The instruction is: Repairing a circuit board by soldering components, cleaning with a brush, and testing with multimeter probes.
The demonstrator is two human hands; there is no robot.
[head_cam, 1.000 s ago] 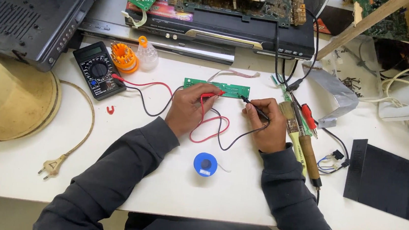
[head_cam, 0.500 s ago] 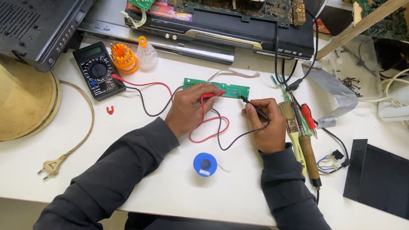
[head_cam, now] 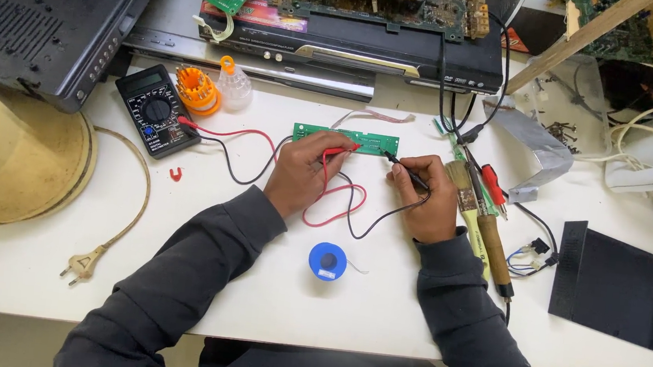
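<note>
On the white worktop [head_cam: 269,304], we probed the green circuit board [head_cam: 311,133] with both leads.

At the middle of the worktop, our left hand [head_cam: 302,175] pinched the red probe [head_cam: 339,151] in clenched fingers, its tip on the board near the middle; our right hand [head_cam: 422,197] gripped the black probe [head_cam: 404,170] the same way, its tip at the board's right end. Compared with the view a second before, we saw no change: both hands, both probes and the board kept their places. Red and black wires looped back between our wrists to the black multimeter [head_cam: 156,110] at the left. Nearer us lay the blue solder spool [head_cam: 327,261], and the wooden-handled soldering iron [head_cam: 494,245] lay just right of our right hand.
</note>
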